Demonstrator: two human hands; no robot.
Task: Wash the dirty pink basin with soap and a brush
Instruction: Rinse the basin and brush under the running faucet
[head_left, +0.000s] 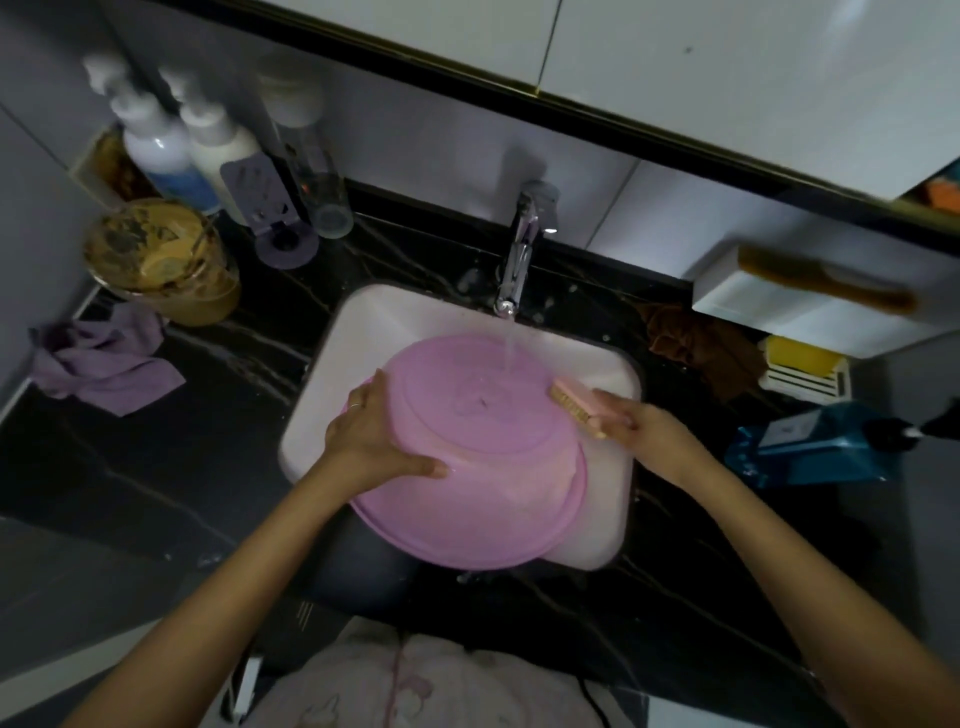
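Note:
The pink basin (467, 467) lies upside down and tilted over the white sink (358, 332), its base facing up. Water runs from the chrome tap (519, 249) onto the basin's far side. My left hand (371, 441) grips the basin's left side, with the thumb laid across its wall. My right hand (641, 423) holds a pink scrubbing brush (576, 408) with pale bristles, pressed against the basin's right edge.
On the dark marble counter stand pump bottles (171, 150) and a dirty glass jar (156, 260) at back left, with a purple cloth (104, 358) beside them. At the right are a brown cloth (696, 343), yellow soap on a rack (802, 358) and a blue bottle (810, 447).

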